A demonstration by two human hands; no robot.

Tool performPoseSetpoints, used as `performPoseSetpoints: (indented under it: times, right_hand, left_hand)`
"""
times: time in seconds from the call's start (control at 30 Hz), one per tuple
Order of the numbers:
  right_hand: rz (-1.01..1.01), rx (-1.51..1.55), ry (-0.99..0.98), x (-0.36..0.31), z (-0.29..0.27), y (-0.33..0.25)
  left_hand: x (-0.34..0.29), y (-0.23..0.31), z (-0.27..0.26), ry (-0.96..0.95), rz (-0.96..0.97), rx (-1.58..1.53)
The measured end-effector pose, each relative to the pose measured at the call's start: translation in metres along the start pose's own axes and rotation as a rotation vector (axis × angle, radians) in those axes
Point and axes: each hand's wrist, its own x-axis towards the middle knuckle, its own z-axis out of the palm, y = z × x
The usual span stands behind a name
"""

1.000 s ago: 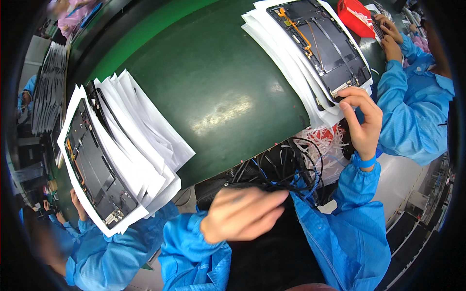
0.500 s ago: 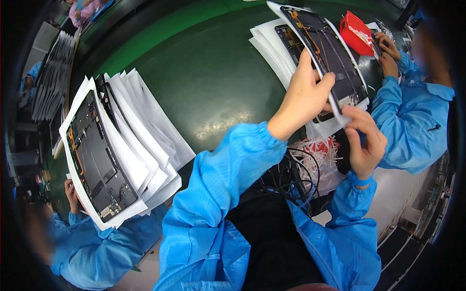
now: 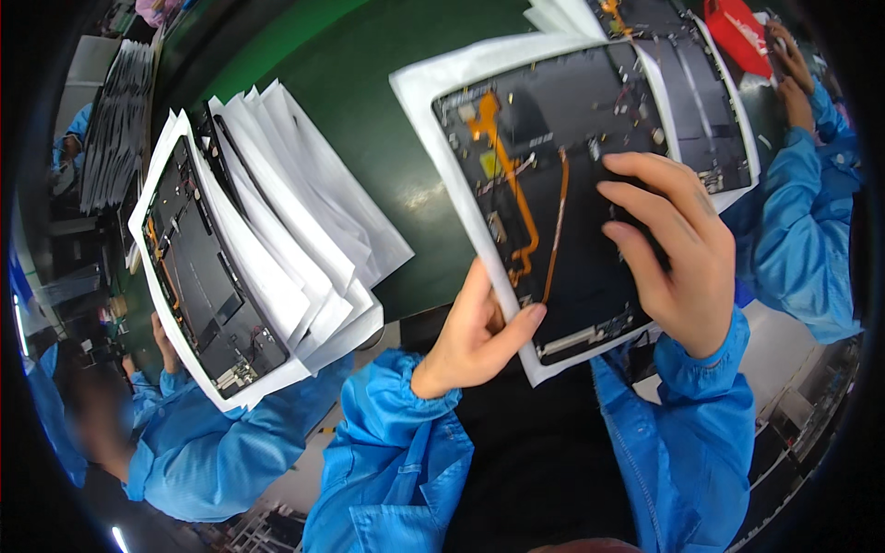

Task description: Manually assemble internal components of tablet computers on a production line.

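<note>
My left hand (image 3: 475,341) grips the lower left corner of a black tablet housing (image 3: 581,249) together with the white sheet (image 3: 419,88) under it, its thumb on top. The housing's inner side faces up, with orange flex cables and small metal parts along the edges. Over its right half is my right hand (image 3: 682,253), fingers apart and curved, holding nothing; whether the fingertips touch the surface I cannot tell. Just behind, partly covered, another black housing (image 3: 710,111) lies on white sheets at the right.
At left stands a fanned pile of white sheets (image 3: 304,175) with a black housing (image 3: 207,286) on top. A red bin (image 3: 737,37) is at the far right of the green table (image 3: 387,184). Co-workers in blue sleeves sit on the left (image 3: 221,452) and right (image 3: 807,230).
My left hand has brought the housing and its sheet from the right pile toward me, turning it face up. My right hand has left the sheet's edge and moved over the housing.
</note>
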Motion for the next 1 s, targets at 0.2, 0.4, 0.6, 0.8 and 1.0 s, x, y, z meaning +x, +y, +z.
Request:
performPoseSetpoints:
  times: [0.2, 0.4, 0.6, 0.8, 1.0]
  right_hand:
    - [-0.004, 0.110, -0.081, 0.009, 0.073, 0.008]
    - [0.054, 0.178, -0.163, 0.010, 0.097, 0.016]
    - [0.037, 0.166, -0.222, 0.012, 0.090, 0.005]
    - [-0.169, 0.243, -0.147, -0.022, 0.067, -0.021]
    - [-0.170, 0.342, -0.260, -0.029, 0.067, -0.021]
  left_hand:
    - [-0.052, -0.027, -0.019, 0.125, -0.157, 0.007]
    - [-0.057, -0.029, -0.036, 0.138, -0.366, 0.040]
    - [-0.056, 0.012, -0.043, 0.364, -0.202, 0.679]
    - [-0.031, 0.024, -0.017, 0.172, -0.556, -0.357]
    - [-0.028, 0.013, -0.015, 0.175, -0.528, -0.343]
